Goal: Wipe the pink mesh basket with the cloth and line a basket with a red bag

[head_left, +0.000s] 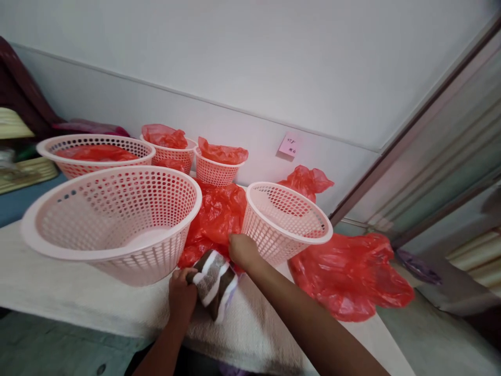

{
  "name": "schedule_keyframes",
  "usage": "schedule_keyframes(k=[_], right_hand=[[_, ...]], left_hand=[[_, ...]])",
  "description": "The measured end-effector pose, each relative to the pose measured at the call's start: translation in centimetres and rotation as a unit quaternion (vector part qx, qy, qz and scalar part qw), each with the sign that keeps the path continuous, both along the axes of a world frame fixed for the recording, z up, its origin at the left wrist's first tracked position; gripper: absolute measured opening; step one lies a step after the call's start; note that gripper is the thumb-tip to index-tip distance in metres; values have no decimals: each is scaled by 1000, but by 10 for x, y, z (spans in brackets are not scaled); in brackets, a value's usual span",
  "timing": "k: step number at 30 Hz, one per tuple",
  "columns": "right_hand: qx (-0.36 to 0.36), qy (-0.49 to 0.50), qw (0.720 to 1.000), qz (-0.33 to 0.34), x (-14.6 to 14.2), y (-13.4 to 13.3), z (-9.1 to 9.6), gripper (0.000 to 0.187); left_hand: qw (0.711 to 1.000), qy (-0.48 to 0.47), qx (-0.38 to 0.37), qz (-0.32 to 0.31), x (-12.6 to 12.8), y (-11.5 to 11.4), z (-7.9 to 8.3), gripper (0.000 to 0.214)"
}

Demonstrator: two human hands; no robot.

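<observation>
My left hand point(181, 294) grips the near end of a brown and white striped cloth point(213, 282) lying on the white textured cover point(70, 297). My right hand point(243, 250) is closed on the cloth's far end, right beside the smaller pink basket point(285, 222). The cloth sits bunched between the two hands, in front of a crumpled red plastic bag point(217, 216).
A large pink perforated basket point(111, 222) stands at left. Three more baskets with red bags stand along the wall: a wide basket point(94, 152) and two small baskets point(172, 149), point(219, 164). Another red bag point(348, 277) lies at right. A pink note point(288, 146) sticks to the wall.
</observation>
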State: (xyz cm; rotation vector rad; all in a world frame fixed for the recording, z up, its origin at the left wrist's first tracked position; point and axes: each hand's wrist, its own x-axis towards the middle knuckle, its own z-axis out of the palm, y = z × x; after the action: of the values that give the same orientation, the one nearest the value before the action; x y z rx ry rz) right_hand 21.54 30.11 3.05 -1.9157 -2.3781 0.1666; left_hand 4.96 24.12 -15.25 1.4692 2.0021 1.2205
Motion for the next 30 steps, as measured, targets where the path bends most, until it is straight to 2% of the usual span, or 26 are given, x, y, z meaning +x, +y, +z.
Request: schedule_keyframes(k=[2,6,8,11,14,17,19,23,25,29,30], right_hand=[[32,20,999,19,1,-7,17,20],[105,69,991,35,5,-15,67,19],[157,139,977,33,8,-13,92,16],[229,312,922,27,17,-9,126,15],[231,445,865,25,30,-10,156,21],[234,537,810,31,44,-16,183,19],[250,565,786,32,52,-21,199,19],[237,605,760,1,67,-26,223,21],[241,635,734,-11,76,-23,235,21],[313,666,677,10,101,-15,264,24],[330,661,674,27,108,-14,274,25]], left_hand=[[1000,1,4,-4,0,1,0,16],[1000,8,9,-8,0,0,0,15],[1000,15,9,-9,-1,-1,1,15],[999,29,10,-10,-1,-2,1,16],[999,42,10,-8,-1,-3,0,17],[999,49,13,-4,1,-1,-3,18],[999,49,17,-3,2,1,-5,18],[998,44,36,-10,6,4,-10,19],[997,40,51,-28,7,5,-14,20],[994,32,85,-55,7,4,-18,24],[994,31,92,-55,6,3,-19,25]])
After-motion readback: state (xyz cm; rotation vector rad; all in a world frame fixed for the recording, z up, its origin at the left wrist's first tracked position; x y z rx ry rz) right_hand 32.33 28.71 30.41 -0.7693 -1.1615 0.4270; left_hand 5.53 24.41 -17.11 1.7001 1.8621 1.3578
